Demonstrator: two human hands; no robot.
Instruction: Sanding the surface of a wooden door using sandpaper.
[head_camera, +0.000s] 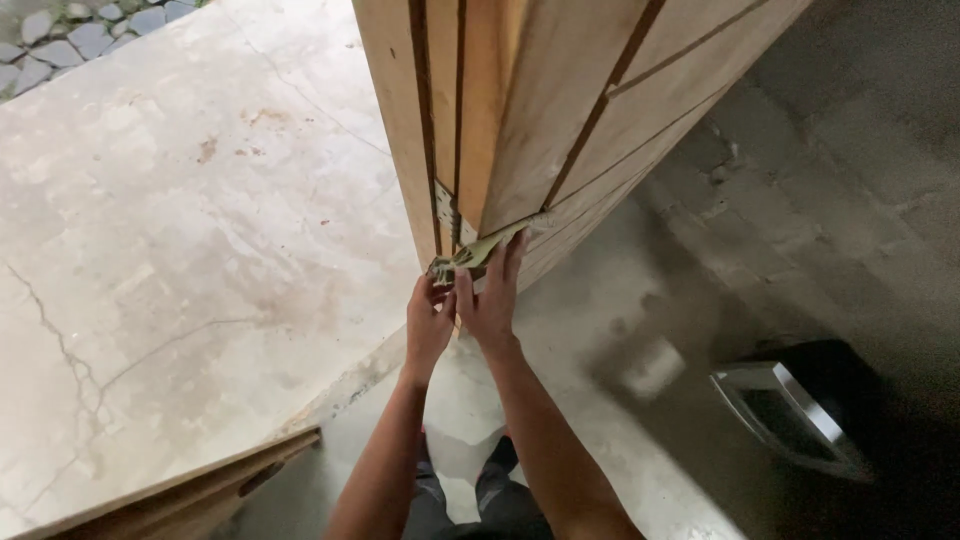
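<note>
A tall wooden door (560, 110) with dark grooves stands on edge in front of me, its narrow edge facing the camera. A metal hinge (447, 222) is fixed on that edge low down. My left hand (428, 322) pinches a small pale metal piece (470, 258) just below the hinge. My right hand (492, 295) lies beside it, fingers stretched up along the door's face and pressing on the same piece. Both forearms reach up from the bottom of the view.
Cracked, stained concrete floor (170, 260) spreads to the left. A wooden board (200, 490) lies at the bottom left. A metal-framed dark object (790, 415) sits on the grey floor at the right. Cobblestones (60, 30) show at top left.
</note>
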